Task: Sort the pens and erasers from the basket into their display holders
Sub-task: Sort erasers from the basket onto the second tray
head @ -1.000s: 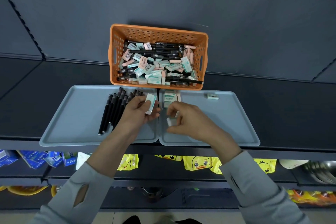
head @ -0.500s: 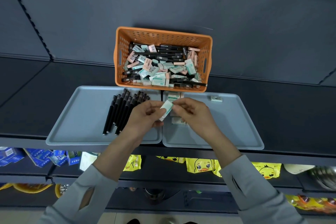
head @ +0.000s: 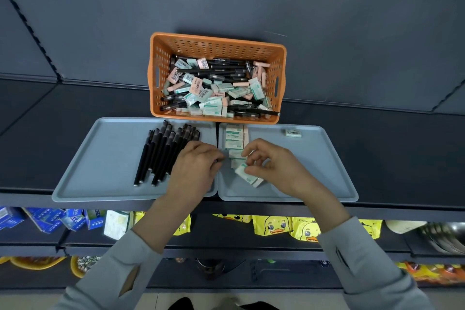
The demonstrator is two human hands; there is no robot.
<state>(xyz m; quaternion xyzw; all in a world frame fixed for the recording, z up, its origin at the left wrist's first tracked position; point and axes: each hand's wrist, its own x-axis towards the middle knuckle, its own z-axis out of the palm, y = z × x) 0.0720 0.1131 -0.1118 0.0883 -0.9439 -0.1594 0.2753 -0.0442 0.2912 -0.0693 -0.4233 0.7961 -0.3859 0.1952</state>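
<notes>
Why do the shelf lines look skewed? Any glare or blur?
Head view: the wide-angle lens slants the shelf edge and splays the grey trays; light is soft and even, no glare; the right hand and the eraser it pinches look slightly soft.

A shop: dark display shelves (head: 251,206) above packaged goods (head: 274,228).

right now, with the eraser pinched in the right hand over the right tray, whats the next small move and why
Probably turn the eraser square and lay it at the near end of the eraser column. The right hand pinches it tilted just there over the right tray, so one small turn extends the row.
</notes>
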